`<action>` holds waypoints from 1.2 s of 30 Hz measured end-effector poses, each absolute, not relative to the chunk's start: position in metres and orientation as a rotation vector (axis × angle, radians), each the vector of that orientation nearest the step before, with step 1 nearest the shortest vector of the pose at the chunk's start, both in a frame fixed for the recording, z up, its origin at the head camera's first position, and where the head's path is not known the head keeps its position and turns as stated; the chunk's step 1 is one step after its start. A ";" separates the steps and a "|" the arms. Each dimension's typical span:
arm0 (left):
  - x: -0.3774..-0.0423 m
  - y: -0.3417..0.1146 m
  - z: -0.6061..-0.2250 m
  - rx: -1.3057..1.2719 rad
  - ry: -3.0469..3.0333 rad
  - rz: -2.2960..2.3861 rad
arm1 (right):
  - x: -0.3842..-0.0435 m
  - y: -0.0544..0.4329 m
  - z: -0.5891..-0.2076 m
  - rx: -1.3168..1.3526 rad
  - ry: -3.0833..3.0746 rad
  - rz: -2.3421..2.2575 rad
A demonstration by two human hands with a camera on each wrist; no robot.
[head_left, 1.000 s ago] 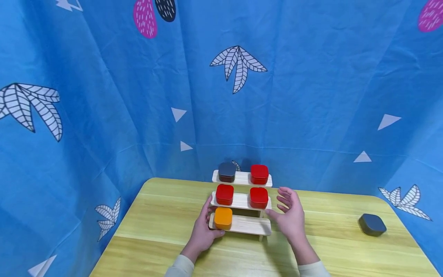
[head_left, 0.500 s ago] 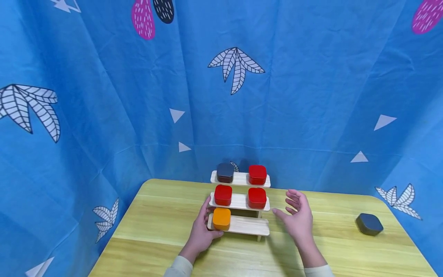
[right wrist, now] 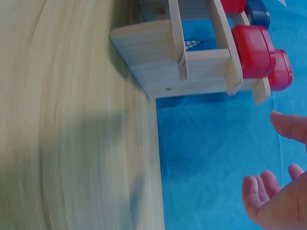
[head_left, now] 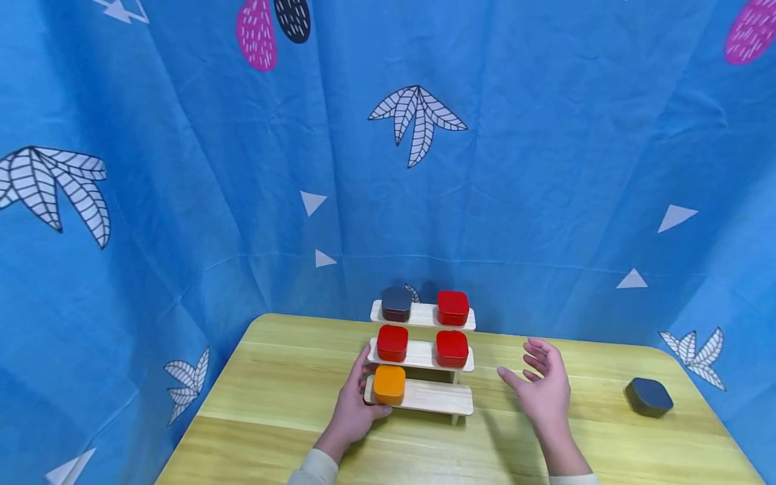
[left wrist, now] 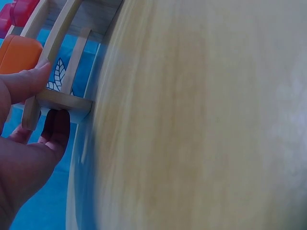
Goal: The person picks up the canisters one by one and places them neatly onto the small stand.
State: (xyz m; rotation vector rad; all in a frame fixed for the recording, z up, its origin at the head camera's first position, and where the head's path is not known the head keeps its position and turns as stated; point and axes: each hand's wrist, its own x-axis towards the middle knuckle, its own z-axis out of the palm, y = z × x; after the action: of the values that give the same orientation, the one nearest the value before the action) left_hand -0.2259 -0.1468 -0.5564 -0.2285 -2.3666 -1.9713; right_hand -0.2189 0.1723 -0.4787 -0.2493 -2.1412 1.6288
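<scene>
A pale wooden three-tier stand [head_left: 438, 397] stands near the back of the table. My left hand [head_left: 353, 412] grips the left end of its lowest shelf; in the left wrist view the thumb [left wrist: 29, 81] lies on the front edge and the fingers reach underneath. An orange box [head_left: 389, 384] sits on that shelf beside the thumb. Two red boxes [head_left: 451, 348] occupy the middle shelf. On the top one are a dark blue box [head_left: 397, 304] and another red box [head_left: 453, 308]. To the right of the stand, my right hand [head_left: 547, 391] hovers with loosely bent fingers, holding nothing.
A second dark blue box [head_left: 649, 397] lies on the wooden table [head_left: 279, 384] at the far right. Behind the table and along its sides hangs a blue patterned curtain [head_left: 533, 168], close to the back of the stand.
My right hand has moved rightward, away from the right end of the stand. The left hand keeps its grip, and the boxes stay where they were.
</scene>
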 end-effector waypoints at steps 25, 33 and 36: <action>-0.223 -0.144 -0.550 -0.220 -2.371 -1.989 | -0.212 0.209 -0.489 -0.437 -2.096 1.550; -0.209 -0.140 -0.524 -0.216 -2.345 -2.010 | -0.210 0.221 -0.492 -0.541 -2.114 1.535; -0.208 -0.140 -0.523 -0.227 -2.337 -2.010 | -0.209 0.225 -0.494 -0.565 -2.122 1.534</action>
State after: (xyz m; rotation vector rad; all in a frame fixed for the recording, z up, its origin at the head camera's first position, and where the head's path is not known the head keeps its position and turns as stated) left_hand -0.2081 -0.1404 -0.5229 -0.2270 -2.3367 -2.0095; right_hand -0.2090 0.2249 -0.4939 -0.5646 -2.1216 1.5341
